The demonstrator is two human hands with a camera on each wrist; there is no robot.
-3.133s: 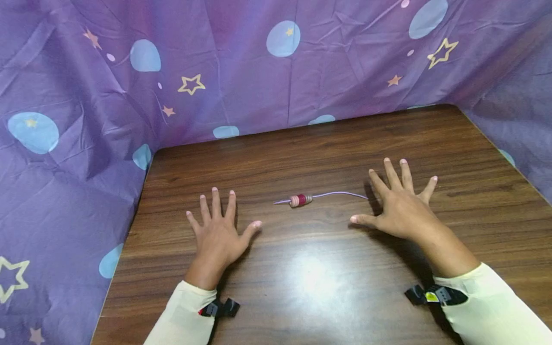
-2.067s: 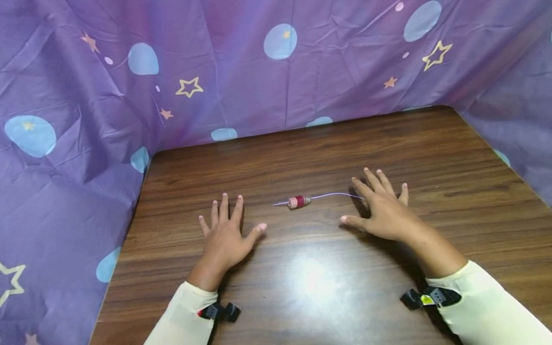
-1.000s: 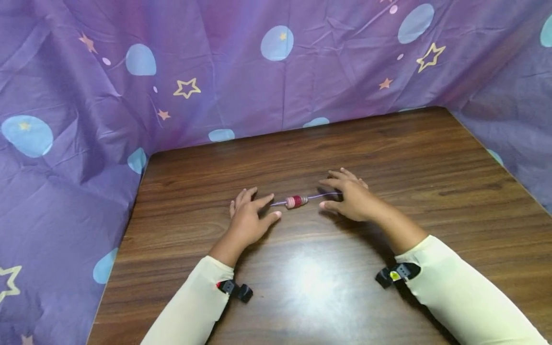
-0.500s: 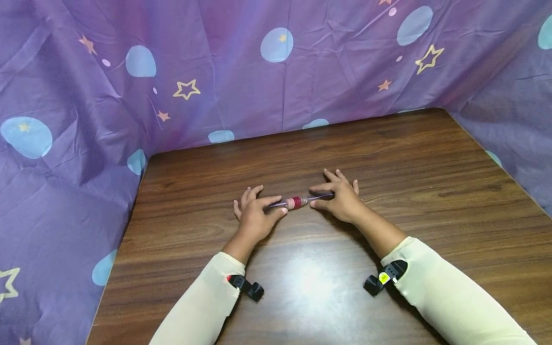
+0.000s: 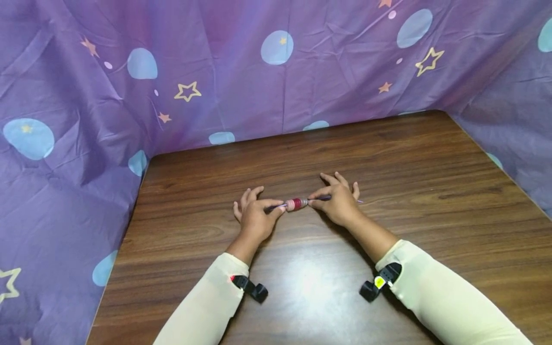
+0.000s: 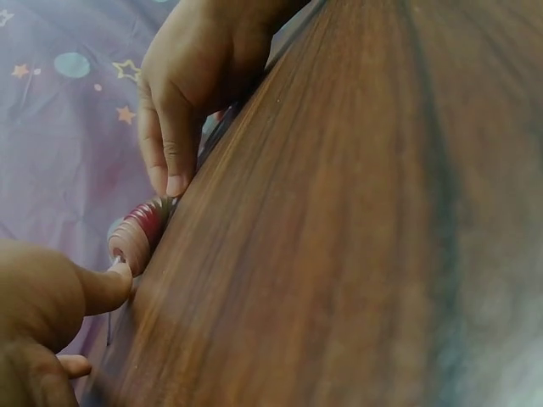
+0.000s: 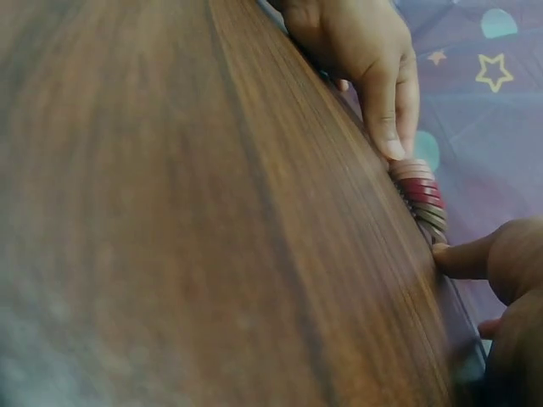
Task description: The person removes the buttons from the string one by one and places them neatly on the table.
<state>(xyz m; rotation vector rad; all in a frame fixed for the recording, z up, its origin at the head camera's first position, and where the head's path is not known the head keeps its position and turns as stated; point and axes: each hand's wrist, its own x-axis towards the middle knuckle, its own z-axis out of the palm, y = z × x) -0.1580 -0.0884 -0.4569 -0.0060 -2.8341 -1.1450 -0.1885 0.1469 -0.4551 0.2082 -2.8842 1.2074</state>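
Note:
Ring-shaped beads (image 5: 296,204) sit packed together on a thin purple cord (image 5: 361,201) at the middle of the table. They run from pale pink through dark red to greyish brown. With thumb and forefinger my left hand (image 5: 255,218) pinches the cord close to the pink end, its other fingers spread. My right hand (image 5: 340,203) pinches the cord beside the brown end, and the cord's tail shows past that hand. In the left wrist view the bead stack (image 6: 142,225) lies between both sets of fingertips. The fingers hide part of the cord.
The brown wood-grain table (image 5: 319,153) carries a bright glare in front of the hands. Behind and at the sides hangs a purple curtain (image 5: 241,72) with stars and planets. Black straps with small devices (image 5: 249,287) are on both wrists.
Both hands have moved inward from lying spread apart on the table to the beads' two ends. Thumbs and forefingers have closed on the cord. The beads have stayed nearly in place.

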